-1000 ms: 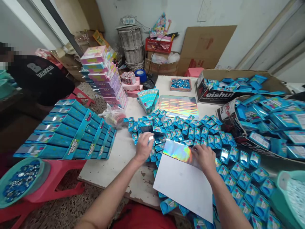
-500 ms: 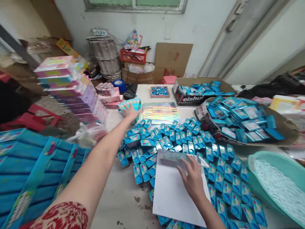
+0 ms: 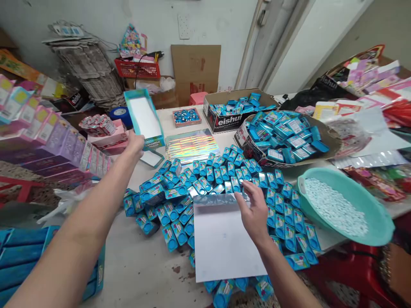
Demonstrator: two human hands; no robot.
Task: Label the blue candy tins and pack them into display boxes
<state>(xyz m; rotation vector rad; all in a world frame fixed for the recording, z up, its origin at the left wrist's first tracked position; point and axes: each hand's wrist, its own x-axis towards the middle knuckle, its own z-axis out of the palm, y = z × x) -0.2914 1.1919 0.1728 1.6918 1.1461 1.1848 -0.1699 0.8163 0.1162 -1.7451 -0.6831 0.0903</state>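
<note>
My left hand (image 3: 136,144) grips the lower edge of an open cardboard box (image 3: 146,115), blue on the outside with a bare white inside. The box is tilted up, its open side facing me. Below it a small white flap with a dark rim (image 3: 152,158) shows; whether it joins the box I cannot tell. My right hand (image 3: 253,211) hovers at or just over a white sheet (image 3: 224,239), thumb and fingers apart. The sheet lies on top of many small blue packs (image 3: 178,231) with round marks, spread over the table.
Two cartons of blue packs, a rear one (image 3: 227,122) and a nearer one (image 3: 272,160), stand behind. A green basin (image 3: 375,231) of pale pellets is at right. Shiny striped sheet (image 3: 192,145) lies mid-table. Stacked pink boxes (image 3: 73,147) rise at left.
My left hand has lifted and tipped up the blue box, so its white inside now faces me. My right hand stays over the white sheet. The view has swung to the right.
</note>
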